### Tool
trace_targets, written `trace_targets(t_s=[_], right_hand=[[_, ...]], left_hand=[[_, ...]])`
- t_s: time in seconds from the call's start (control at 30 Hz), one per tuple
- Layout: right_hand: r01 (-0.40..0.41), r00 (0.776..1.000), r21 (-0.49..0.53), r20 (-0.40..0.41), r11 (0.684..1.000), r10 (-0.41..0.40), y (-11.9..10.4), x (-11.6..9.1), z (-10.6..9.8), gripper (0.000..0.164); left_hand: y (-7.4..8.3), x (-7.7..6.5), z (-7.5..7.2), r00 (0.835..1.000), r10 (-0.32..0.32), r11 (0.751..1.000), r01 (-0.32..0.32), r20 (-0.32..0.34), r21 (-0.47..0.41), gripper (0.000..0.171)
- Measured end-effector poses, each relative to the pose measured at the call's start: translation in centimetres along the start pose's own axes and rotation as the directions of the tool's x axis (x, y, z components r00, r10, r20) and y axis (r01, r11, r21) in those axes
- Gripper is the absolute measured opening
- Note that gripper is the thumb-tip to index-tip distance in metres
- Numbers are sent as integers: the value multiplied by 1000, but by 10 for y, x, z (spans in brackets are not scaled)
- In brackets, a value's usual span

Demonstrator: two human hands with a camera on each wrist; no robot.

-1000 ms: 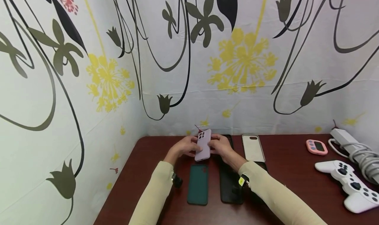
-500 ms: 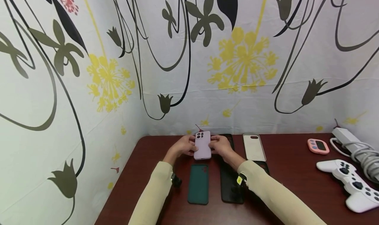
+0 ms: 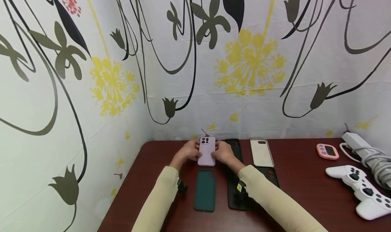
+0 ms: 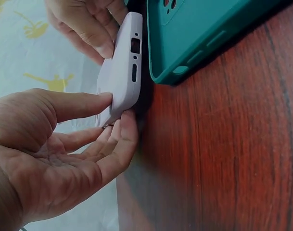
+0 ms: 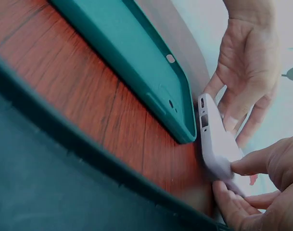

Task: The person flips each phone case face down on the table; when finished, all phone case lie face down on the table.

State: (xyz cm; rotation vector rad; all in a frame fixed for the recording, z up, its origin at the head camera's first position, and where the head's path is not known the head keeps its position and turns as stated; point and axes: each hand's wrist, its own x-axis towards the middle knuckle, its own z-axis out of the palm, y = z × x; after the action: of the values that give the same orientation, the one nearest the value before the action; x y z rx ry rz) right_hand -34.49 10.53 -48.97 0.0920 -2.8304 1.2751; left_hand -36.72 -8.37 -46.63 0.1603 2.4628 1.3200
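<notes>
Both hands hold a lilac phone case (image 3: 206,152) near the back edge of the table, its camera cutouts at the far end. My left hand (image 3: 190,150) pinches its left edge, thumb on the back face and fingers curled below. From the other side my right hand (image 3: 224,152) grips the right edge the same way. In the left wrist view the case's port-cutout end (image 4: 133,72) faces the camera, low over the wood. Just nearer to me lies a teal phone case (image 3: 204,191), its hollow side up.
Black phone cases (image 3: 234,194) lie right of the teal one, partly hidden by my right arm. A cream phone case (image 3: 262,153) lies behind. Farther right are a pink timer (image 3: 327,151), a white game controller (image 3: 360,191) and a corded power strip (image 3: 361,147). Patterned cloth hangs behind the table.
The lilac case has turned from a slant to straight and come down slightly to the left. Both hands have kept their grip, and the right hand has shifted left with it.
</notes>
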Motion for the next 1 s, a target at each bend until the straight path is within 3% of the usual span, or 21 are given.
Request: trace_targets(t_s=[0.27, 0.5, 0.73, 1.0], right_hand=[[20, 1000, -55, 15, 998, -19, -6, -3, 5, 32], [17, 999, -97, 30, 995, -14, -7, -4, 5, 45], [80, 992, -158, 112, 984, -62, -7, -9, 1, 55], [127, 980, -160, 172, 979, -99, -6, -14, -1, 65]], left_hand=[[-1, 2, 0, 1000, -11, 998, 12, -25, 66, 62], [-3, 6, 3, 999, 10, 992, -6, -32, 127, 64], [-2, 7, 6, 999, 18, 981, -9, -47, 192, 62], [-1, 7, 7, 998, -20, 983, 30, -56, 181, 62]])
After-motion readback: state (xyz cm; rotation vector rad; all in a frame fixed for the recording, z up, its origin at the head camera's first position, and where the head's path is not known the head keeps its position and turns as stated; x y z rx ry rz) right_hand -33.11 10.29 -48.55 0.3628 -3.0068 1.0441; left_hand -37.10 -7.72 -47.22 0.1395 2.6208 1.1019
